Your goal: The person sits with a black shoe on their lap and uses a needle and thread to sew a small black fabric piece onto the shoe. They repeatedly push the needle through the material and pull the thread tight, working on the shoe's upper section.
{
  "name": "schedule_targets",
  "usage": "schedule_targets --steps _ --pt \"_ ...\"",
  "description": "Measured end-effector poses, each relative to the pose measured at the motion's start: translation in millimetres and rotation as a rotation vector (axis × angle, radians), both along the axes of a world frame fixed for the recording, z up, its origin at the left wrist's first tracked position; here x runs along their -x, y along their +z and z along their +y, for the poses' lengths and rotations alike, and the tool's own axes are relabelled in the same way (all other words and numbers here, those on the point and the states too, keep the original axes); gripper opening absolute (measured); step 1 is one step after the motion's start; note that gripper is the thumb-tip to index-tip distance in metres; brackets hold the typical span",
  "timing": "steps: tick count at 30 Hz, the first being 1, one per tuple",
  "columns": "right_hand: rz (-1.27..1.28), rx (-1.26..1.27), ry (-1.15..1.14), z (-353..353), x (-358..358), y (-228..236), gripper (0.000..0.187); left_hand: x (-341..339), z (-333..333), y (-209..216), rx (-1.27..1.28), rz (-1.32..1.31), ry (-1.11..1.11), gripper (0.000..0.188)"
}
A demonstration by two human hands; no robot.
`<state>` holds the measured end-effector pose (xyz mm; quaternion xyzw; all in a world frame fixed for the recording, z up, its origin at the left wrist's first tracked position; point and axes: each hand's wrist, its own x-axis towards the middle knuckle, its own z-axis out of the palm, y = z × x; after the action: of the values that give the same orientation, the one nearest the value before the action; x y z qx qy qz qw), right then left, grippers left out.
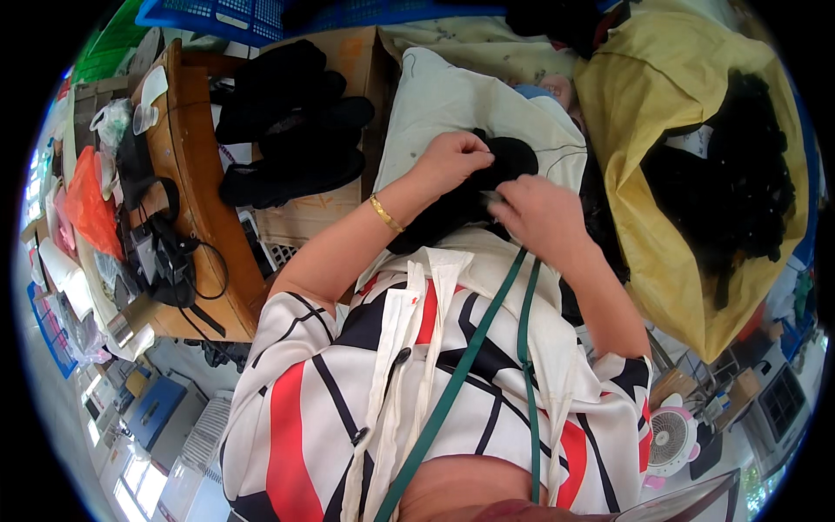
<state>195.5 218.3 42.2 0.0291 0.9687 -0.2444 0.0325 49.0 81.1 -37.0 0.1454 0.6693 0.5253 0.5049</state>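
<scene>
A black cloth slipper (pixel 513 159) with a rounded end lies over my lap, on white cloth. My left hand (pixel 452 163), with a gold bracelet at its wrist, is closed in a pinch at the slipper's left edge. From the right, my right hand (pixel 548 216) reaches over the lower part of the black cloth. Its thumb and fingers are drawn together and slightly blurred; a small greyish thing shows at their tips, too unclear to name. Several similar black slippers (pixel 296 174) are piled on a cardboard box (pixel 304 224) to the left.
A large yellow bag (pixel 644 104) full of black pieces (pixel 722 191) stands open at the right. The white cloth (pixel 426 100) spreads beyond my hands. On the left is a wooden table (pixel 187 148) with an orange plastic bag (pixel 90 200) and black straps (pixel 165 252) beside it.
</scene>
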Motion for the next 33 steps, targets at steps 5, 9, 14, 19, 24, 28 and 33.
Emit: schedule_targets --steps 5,9,14,19,24,28,33 --pt "-0.035 0.133 -0.234 8.3 -9.8 10.7 0.026 -8.6 -4.8 14.0 -0.217 0.295 -0.047 0.011" --pt "-0.071 0.088 -0.24 21.0 -31.5 -33.2 0.021 -25.3 -19.1 42.2 -0.188 0.616 -0.408 0.014" --pt "-0.1 0.194 -0.214 31.2 -44.4 -33.6 0.012 -36.6 -29.8 48.6 0.119 0.337 -0.3 0.016" --pt "-0.13 0.697 -0.663 50.2 -48.9 -30.2 0.017 -44.3 -30.4 37.6 0.114 0.387 -0.322 0.017" --pt "0.015 0.643 -0.628 44.9 -26.3 -41.3 0.025 -40.3 -30.1 46.5 0.065 0.435 -0.327 0.021" --pt "-0.022 0.924 -0.636 38.1 -11.2 -32.6 0.027 -29.6 -32.6 67.2 -0.118 0.427 -0.233 0.015" --pt "0.316 0.549 -0.329 10.5 -11.6 -12.0 0.028 -36.4 -34.6 73.0 0.077 0.117 0.189 0.031"
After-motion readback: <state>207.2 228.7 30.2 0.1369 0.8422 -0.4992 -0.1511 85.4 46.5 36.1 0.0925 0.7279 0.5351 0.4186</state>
